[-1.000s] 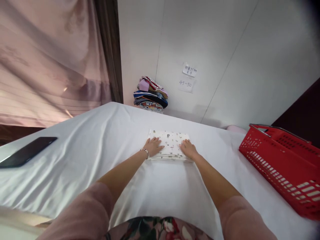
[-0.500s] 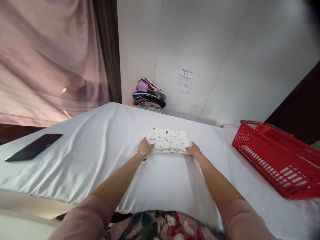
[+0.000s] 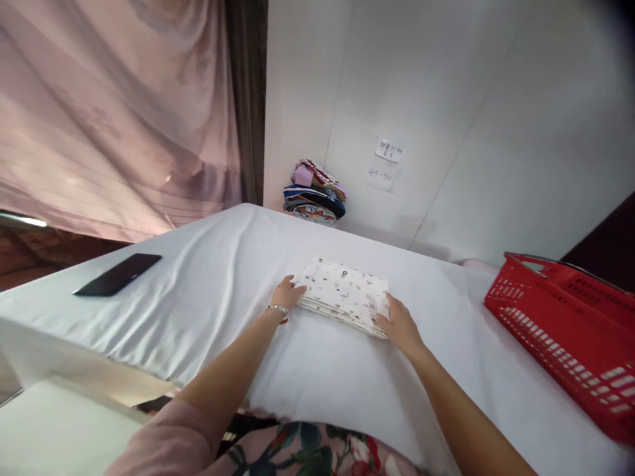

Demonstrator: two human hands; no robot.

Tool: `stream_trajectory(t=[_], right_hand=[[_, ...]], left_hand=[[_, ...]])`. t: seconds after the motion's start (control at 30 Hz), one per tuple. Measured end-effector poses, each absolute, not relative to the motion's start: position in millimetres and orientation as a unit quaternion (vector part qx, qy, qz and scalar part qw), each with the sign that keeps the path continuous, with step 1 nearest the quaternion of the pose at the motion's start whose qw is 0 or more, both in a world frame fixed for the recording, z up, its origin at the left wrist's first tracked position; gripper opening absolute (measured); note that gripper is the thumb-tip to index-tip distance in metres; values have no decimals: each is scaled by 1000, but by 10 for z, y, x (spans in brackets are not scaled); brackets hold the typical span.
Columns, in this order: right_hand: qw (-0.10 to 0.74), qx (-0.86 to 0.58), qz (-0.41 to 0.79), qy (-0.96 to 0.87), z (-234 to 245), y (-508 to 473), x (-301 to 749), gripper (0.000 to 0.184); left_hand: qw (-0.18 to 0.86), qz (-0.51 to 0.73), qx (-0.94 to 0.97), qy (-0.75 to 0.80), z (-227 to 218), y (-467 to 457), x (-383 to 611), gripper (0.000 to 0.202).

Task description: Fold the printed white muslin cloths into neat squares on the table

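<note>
A folded white cloth [image 3: 344, 289] with small scattered prints lies at a slant in the middle of the white-covered table, its layers showing along the near edge. My left hand [image 3: 286, 295], with a bracelet at the wrist, holds the left end, thumb over the top near the corner. On the other end, my right hand [image 3: 401, 325] grips the near right corner, thumb on top and fingers along the side. Some fingertips of both hands are hidden by the cloth.
A red plastic basket [image 3: 560, 330] stands on the table at the right. At the left lies a dark flat tablet [image 3: 119, 274]. Folded clothes [image 3: 315, 195] are stacked by the wall, beside paper notes [image 3: 381, 175]. A pink curtain [image 3: 124, 119] hangs at the far left.
The cloth has turned clockwise, its right end coming nearer to me along with my right hand. My view has swung slightly left.
</note>
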State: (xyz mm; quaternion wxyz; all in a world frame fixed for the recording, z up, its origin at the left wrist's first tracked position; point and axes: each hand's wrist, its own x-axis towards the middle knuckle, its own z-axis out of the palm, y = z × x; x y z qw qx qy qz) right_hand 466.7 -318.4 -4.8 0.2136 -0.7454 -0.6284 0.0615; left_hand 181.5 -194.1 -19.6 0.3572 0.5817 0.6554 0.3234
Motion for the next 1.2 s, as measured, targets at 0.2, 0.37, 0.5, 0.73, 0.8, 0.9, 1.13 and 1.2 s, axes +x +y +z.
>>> stream_trajectory(t=[0.2,0.37,0.5,0.73,0.8,0.9,1.13,1.2], right_hand=[[192,-603,59,-772,-100,-3163,4239,51],[130,-590,47,-796,-291,-3178,4142,53],[150,-598,72,-784,-240,-3127,4131,49],[229,-535,93,-808,-48,-2742,3635,35],[247,-516,88,-816,-37,-2603,3474,31],[248,-506,71,-823,-56,-2443,3296,25],[219,-517,32,-827,-160,-2350,3147,21],[218,-518,23,-827,-176,-2354,3133,22]], left_hand=[[399,384,556,620,-307,-1974,1697,46],[467,382,528,597,-337,-1910,1606,37],[522,339,509,595,-280,-1856,1515,39],[572,265,520,578,-144,-1936,1435,31],[569,257,525,578,-107,-1959,1431,30],[559,256,536,578,-71,-1978,1412,35],[521,236,619,538,-82,-2033,1399,54],[496,239,629,548,-97,-2041,1414,52]])
